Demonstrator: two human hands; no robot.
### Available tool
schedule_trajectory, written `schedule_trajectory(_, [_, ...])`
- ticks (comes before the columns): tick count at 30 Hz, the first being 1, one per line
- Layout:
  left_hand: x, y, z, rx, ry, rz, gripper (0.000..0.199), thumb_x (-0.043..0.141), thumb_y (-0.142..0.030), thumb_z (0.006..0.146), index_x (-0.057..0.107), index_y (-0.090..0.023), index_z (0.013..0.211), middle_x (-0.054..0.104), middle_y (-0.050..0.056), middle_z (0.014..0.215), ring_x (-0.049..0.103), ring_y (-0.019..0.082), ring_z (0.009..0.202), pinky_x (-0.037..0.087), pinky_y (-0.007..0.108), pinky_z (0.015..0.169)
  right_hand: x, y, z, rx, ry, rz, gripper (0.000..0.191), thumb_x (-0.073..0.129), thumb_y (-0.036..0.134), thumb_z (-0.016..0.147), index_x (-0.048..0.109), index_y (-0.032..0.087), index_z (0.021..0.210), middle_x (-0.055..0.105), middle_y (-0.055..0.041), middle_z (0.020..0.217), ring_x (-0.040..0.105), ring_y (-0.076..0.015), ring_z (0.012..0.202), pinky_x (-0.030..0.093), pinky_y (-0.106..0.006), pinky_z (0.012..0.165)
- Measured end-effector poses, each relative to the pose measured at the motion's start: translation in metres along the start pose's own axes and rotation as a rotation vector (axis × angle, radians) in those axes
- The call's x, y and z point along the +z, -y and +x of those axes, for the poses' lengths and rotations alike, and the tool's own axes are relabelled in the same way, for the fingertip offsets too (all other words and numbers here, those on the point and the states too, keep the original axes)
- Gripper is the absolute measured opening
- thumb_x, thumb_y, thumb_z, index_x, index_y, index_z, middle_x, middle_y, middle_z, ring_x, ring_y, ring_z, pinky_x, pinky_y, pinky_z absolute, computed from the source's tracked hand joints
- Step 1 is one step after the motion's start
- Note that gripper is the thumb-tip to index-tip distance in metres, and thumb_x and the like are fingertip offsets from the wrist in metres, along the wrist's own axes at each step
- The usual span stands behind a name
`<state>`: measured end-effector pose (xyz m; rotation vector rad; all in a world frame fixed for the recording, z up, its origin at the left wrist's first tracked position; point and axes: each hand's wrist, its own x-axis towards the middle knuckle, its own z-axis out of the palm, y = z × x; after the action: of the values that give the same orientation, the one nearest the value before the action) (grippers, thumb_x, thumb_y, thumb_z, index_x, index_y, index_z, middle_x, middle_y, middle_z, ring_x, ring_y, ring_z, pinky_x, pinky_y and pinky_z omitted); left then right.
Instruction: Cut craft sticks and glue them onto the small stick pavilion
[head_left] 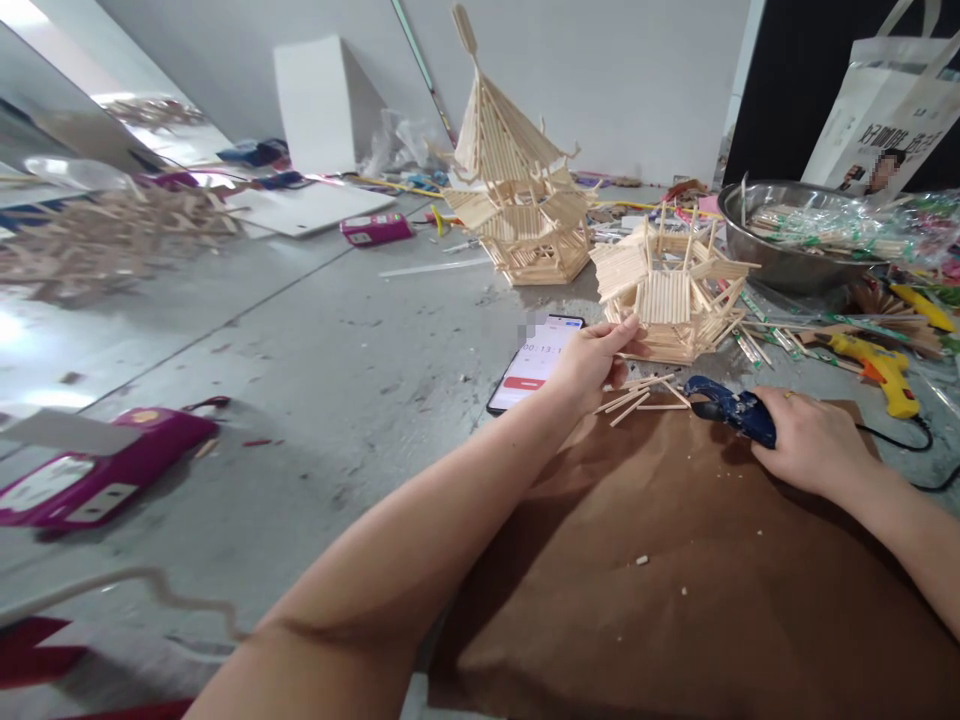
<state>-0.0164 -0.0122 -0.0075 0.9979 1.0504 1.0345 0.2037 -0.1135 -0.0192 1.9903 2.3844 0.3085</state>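
Note:
My left hand (596, 362) is closed in a pinch at the front left of a small roofless model built of wooden sticks (664, 300). Whatever lies between its fingertips is too small to make out. My right hand (814, 440) grips a dark blue hand tool (731, 408) with a black tip and pale scuffs; its exact kind is unclear. Between the hands, several short loose sticks (637, 398) lie at the far edge of a brown sheet (675, 580). Left of the small model, a phone (532, 365) showing a timer lies beneath my left wrist.
Behind stands a taller stick pagoda (525, 200) with a pointed roof. At right are a metal bowl (795, 260) of wrapped sticks, a yellow glue gun (881, 370) and a white bag (885, 110). Purple boxes (112, 465) and a stick heap (112, 235) lie left.

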Motion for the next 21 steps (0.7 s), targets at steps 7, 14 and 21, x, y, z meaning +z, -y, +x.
schedule_trajectory(7, [0.0006, 0.0016, -0.0013, -0.056, -0.016, -0.075, 0.024, 0.061, -0.035, 0.073, 0.062, -0.011, 0.071, 0.062, 0.004, 0.059, 0.037, 0.003, 0.029, 0.021, 0.019, 0.031, -0.0003, -0.0001, 0.0001, -0.009, 0.008, 0.012, 0.041, 0.046, 0.034, 0.071, 0.051, 0.017, 0.107, 0.065, -0.0098, 0.088, 0.06, -0.0245, 0.076, 0.04, -0.033, 0.062])
schedule_trajectory(14, [0.001, 0.0014, -0.0016, -0.057, -0.011, -0.081, 0.022, 0.057, -0.031, 0.075, 0.062, -0.01, 0.07, 0.062, 0.003, 0.058, 0.038, 0.003, 0.03, 0.023, 0.018, 0.031, -0.0018, 0.0019, -0.0003, -0.023, 0.012, 0.025, 0.04, 0.047, 0.032, 0.07, 0.052, 0.016, 0.107, 0.065, -0.0104, 0.087, 0.061, -0.0254, 0.075, 0.04, -0.034, 0.062])
schedule_trajectory(21, [0.0004, 0.0048, 0.0019, -0.003, -0.004, -0.063, 0.023, 0.059, -0.032, 0.074, 0.061, -0.01, 0.07, 0.06, 0.001, 0.056, 0.038, 0.002, 0.029, 0.024, 0.017, 0.031, -0.0022, 0.0029, -0.0009, -0.03, 0.003, 0.017, 0.039, 0.046, 0.031, 0.07, 0.052, 0.016, 0.106, 0.065, -0.0101, 0.088, 0.062, -0.0249, 0.075, 0.041, -0.033, 0.062])
